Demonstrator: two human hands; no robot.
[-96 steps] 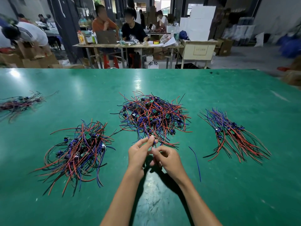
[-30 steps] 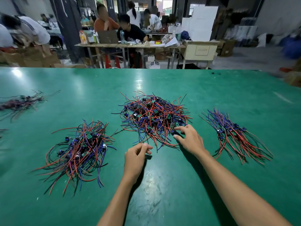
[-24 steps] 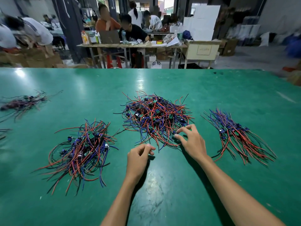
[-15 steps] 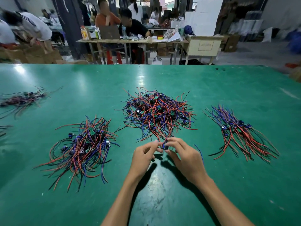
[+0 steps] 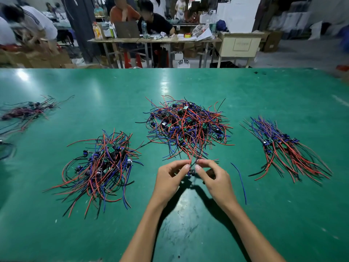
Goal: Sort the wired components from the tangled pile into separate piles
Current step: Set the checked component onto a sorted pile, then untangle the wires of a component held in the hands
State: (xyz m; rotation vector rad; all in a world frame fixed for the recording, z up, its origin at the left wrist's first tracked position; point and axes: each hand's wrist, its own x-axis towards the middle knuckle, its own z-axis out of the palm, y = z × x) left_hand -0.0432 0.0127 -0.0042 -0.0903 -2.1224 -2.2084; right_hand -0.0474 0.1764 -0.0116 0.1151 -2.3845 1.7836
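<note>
A tangled pile (image 5: 187, 127) of red, blue and black wired components lies in the middle of the green table (image 5: 207, 86). Just in front of it, my left hand (image 5: 170, 176) and my right hand (image 5: 213, 177) pinch one small wired component (image 5: 192, 172) between their fingertips; its wires rise toward the pile. A looser pile (image 5: 102, 165) lies to the left, and a straighter bundle (image 5: 285, 148) lies to the right.
A single blue wire (image 5: 240, 181) lies right of my right hand. Another small bundle (image 5: 28, 110) sits at the far left edge. Beyond the table's far edge, people work at a cluttered bench (image 5: 154, 38) beside boxes.
My right hand reached into the middle pile, drew one component out toward me, and both hands now pinch it close together in front of the pile.
</note>
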